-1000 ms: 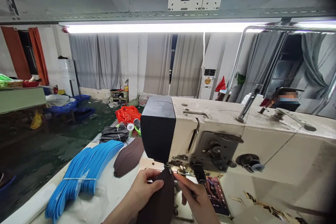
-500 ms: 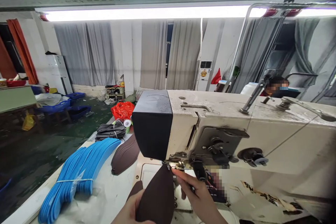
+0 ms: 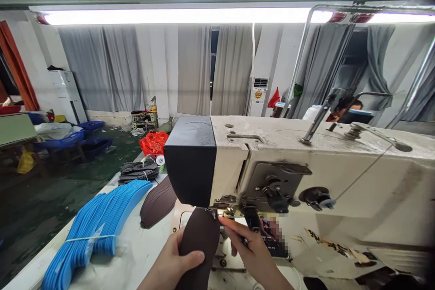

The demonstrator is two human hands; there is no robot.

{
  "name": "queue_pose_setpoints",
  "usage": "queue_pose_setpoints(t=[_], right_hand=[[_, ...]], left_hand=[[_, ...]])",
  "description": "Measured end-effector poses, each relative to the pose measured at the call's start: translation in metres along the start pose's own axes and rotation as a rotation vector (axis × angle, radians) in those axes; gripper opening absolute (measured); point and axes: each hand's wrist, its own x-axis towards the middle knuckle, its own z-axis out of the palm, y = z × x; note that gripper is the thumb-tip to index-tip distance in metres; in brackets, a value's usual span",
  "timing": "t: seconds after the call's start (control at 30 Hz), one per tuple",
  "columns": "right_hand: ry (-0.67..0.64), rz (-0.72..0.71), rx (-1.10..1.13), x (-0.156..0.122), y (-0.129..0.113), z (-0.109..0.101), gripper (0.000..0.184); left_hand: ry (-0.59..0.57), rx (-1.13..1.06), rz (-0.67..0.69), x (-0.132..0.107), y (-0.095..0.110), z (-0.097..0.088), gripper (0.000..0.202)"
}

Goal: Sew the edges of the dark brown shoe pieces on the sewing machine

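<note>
A dark brown curved fabric piece (image 3: 200, 240) stands up under the head of a cream sewing machine (image 3: 306, 167), its top end at the needle area. My left hand (image 3: 171, 265) grips the piece from the left, thumb across its front. My right hand (image 3: 249, 253) pinches at the presser foot beside the piece's top edge, fingers closed. What the fingertips hold there is too small to make out.
A tied bundle of blue pieces (image 3: 91, 231) lies on the white table at the left. A stack of brown pieces (image 3: 158, 201) and dark grey pieces (image 3: 137, 170) sit behind. A red bag (image 3: 153, 142) lies further back. Another person (image 3: 343, 104) sits beyond the machine.
My left hand has come back up on the brown piece, with the thumb now over its front. The view has shifted a little to the right. The right hand stays at the needle.
</note>
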Motion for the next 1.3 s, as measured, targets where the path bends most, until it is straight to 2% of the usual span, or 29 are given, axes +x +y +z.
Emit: queue_pose_setpoints(t=[0.1, 0.23, 0.4, 0.53, 0.63, 0.73, 0.87, 1.0, 1.2, 1.3], right_hand=[[0.013, -0.024, -0.024, 0.0, 0.002, 0.0, 0.039], [0.003, -0.019, -0.048, 0.001, 0.008, 0.001, 0.041], [-0.014, -0.034, -0.053, 0.002, 0.012, 0.001, 0.041], [-0.002, -0.053, -0.054, 0.003, 0.008, 0.001, 0.039], [0.008, -0.045, -0.039, 0.003, 0.003, 0.001, 0.039], [-0.002, -0.032, -0.037, 0.002, 0.001, 0.0, 0.039], [-0.013, -0.012, -0.06, 0.001, 0.002, 0.0, 0.041], [-0.021, -0.016, -0.012, 0.002, 0.002, 0.001, 0.043], [0.005, -0.046, -0.018, 0.004, 0.0, 0.002, 0.043], [0.012, -0.052, -0.02, 0.006, -0.001, 0.001, 0.042]], left_hand=[[0.005, -0.03, 0.032, 0.007, -0.002, 0.003, 0.055], [0.04, -0.103, 0.096, 0.019, -0.016, 0.004, 0.054], [0.079, -0.059, 0.184, 0.028, -0.032, 0.007, 0.052], [0.144, 0.007, 0.081, 0.025, -0.033, 0.012, 0.064], [0.16, 0.078, 0.016, 0.02, -0.03, 0.014, 0.069], [0.118, 0.086, 0.002, 0.015, -0.023, 0.013, 0.063], [0.024, 0.051, -0.051, 0.01, -0.003, 0.01, 0.053], [-0.008, 0.068, -0.102, 0.012, 0.015, 0.005, 0.052], [0.009, 0.112, -0.026, 0.031, 0.019, 0.0, 0.047], [0.06, 0.067, 0.02, 0.039, 0.016, 0.002, 0.04]])
